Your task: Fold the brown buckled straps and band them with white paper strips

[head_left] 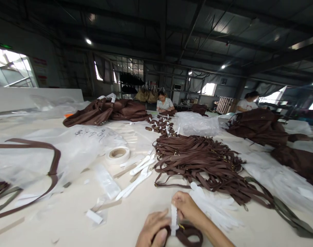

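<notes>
At the bottom centre of the head view, a coiled brown strap with a gold-coloured metal part lies on the pale table. My left hand is closed on the left side of this coil. A white serrated strip wraps round the coil and stands up from it. My right hand pinches the strip's upper end. Just right of my right hand are loose white strips. Beyond them spreads a big pile of brown straps with metal clips.
A tape roll, more white strips and a clear bag lie left of centre. Brown bags are heaped farther back. A long brown strap curves at the left. Two people are beyond the table's goods.
</notes>
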Tool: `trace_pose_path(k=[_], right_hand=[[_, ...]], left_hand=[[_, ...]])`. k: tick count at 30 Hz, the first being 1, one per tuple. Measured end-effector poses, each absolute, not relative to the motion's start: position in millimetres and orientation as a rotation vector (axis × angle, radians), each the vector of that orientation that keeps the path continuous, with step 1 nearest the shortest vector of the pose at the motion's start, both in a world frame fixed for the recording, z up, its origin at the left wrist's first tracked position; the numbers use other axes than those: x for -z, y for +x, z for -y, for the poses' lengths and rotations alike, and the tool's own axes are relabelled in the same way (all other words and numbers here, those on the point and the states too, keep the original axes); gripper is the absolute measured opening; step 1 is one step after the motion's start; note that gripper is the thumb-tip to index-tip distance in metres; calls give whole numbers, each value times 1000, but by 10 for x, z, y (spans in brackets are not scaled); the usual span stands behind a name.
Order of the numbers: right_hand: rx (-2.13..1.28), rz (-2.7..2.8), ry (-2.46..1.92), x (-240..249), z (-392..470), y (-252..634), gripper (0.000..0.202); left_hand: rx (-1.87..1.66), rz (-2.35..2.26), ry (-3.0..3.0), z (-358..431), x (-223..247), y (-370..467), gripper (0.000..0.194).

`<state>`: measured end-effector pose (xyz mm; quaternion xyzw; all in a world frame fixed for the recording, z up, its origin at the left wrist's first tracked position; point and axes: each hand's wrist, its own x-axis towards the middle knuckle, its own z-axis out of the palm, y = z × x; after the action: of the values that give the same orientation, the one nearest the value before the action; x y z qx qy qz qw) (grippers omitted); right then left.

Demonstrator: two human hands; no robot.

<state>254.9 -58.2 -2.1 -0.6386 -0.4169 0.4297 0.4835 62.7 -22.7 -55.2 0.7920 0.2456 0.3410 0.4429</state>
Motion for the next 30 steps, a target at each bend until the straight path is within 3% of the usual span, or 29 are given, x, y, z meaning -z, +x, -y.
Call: trace_pose_path(k=[4,8,12,15,22,30], right_hand=[[-855,927,-1503,-1053,168,2811,29],[-510,783,-1387,-2201,-303,3466,13],[-100,970,-1192,-2701,-149,3859,15],[-123,1107,-1366,-2340,285,3874,22],[-352,945,-2018,-742,1165,3951,13],[-184,1172,-2254,-365,1193,4022,20]], left_hand=[[-888,-950,1554,176,394,454,52],[-846,-927,1604,182,343,471,53],[-825,-910,1628,217,336,490,53],[-791,-906,1617,221,339,487,51],[-685,-851,1693,208,395,511,44],[-585,-872,1819,220,402,535,42]])
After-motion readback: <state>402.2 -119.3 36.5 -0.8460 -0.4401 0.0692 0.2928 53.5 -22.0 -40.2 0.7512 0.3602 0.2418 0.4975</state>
